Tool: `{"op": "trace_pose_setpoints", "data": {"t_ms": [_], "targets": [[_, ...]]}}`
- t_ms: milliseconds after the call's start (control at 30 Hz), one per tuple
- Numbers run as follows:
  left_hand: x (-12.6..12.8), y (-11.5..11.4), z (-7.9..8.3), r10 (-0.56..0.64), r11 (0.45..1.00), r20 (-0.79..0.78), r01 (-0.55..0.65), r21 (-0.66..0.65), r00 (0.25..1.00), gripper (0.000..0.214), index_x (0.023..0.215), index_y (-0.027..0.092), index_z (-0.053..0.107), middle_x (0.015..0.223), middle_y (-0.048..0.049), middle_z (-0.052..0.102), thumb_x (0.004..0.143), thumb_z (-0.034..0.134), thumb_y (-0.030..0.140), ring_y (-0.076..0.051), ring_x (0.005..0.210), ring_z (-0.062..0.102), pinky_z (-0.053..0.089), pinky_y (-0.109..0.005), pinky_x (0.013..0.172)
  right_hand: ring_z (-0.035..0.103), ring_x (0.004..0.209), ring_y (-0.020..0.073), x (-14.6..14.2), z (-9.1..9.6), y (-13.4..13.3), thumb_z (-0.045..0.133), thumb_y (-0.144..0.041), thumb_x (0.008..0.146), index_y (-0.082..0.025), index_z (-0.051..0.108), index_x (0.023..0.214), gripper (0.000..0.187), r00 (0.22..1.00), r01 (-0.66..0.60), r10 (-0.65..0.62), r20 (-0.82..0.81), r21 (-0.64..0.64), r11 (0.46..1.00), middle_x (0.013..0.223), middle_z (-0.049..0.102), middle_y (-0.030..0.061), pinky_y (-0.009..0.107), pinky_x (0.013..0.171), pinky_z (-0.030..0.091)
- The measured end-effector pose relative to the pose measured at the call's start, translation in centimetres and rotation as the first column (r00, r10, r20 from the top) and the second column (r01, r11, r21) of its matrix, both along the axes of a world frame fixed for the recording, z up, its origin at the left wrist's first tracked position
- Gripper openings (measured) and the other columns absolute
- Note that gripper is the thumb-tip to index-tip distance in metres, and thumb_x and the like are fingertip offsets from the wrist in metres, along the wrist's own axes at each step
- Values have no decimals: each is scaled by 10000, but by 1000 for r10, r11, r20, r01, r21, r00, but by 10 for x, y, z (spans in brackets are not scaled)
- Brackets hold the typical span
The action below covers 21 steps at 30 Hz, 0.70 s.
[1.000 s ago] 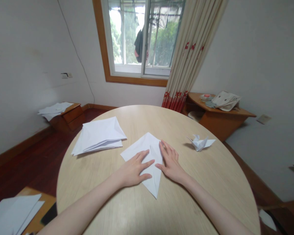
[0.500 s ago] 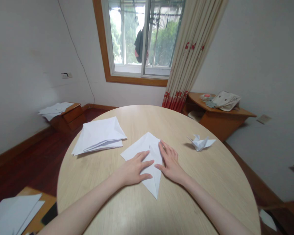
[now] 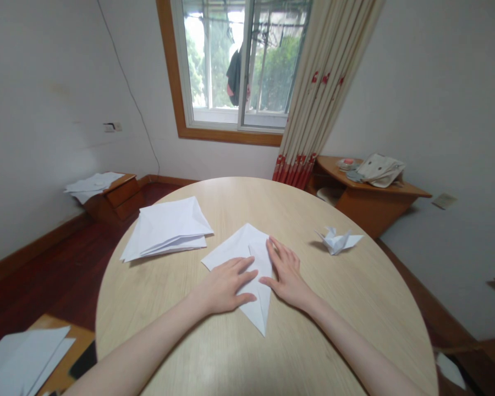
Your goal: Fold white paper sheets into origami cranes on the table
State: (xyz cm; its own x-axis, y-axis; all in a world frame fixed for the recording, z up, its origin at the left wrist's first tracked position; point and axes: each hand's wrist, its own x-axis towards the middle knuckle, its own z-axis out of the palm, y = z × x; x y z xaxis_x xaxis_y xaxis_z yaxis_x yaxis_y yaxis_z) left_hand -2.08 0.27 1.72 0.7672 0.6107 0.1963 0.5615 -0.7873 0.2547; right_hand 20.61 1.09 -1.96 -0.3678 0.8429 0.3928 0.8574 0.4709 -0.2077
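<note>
While you work at the round wood counter (image 3: 313, 330), folded paper stack (image 3: 165, 231) sits to your L, paper crane (image 3: 336, 241) to your R. Folded sheet (image 3: 253, 247) lies between; L hand (image 3: 225, 287) flat on it, R hand (image 3: 287, 273) at its edge, fingers (image 3: 278, 254) spread, no grip.

Bare forearms (image 3: 140, 346), slender left hand (image 3: 225, 286), slender right hand (image 3: 286, 275)

Soft daylight from the window (image 3: 231, 66) — faint shadows, edges bowed outward.
</note>
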Motion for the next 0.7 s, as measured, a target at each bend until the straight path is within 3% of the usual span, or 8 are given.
{"op": "trace_pose_setpoints", "data": {"t_ms": [333, 700], "targets": [[0, 1, 1, -37, 999, 8, 37, 12, 999, 461, 1260, 192, 549, 1385, -120, 478, 892, 529, 470, -287, 1215, 471, 395, -440, 1016, 268, 1341, 330, -2, 4, -2, 559, -468, 830, -264, -27, 1497, 911, 1000, -8, 8, -8, -10, 1000, 1514, 243, 157, 522, 1038, 220], [0, 1, -1, -13, 999, 4, 14, -46, 1000, 500, 1308, 191, 505, 1394, -123, 464, 891, 532, 466, -288, 1238, 444, 429, -438, 989, 286, 1327, 314, -2, 2, -2, 532, -449, 855, -250, -35, 1498, 880, 1000, -10, 10, 1, 11, 1000, 1508, 251, 159, 508, 1035, 231]]}}
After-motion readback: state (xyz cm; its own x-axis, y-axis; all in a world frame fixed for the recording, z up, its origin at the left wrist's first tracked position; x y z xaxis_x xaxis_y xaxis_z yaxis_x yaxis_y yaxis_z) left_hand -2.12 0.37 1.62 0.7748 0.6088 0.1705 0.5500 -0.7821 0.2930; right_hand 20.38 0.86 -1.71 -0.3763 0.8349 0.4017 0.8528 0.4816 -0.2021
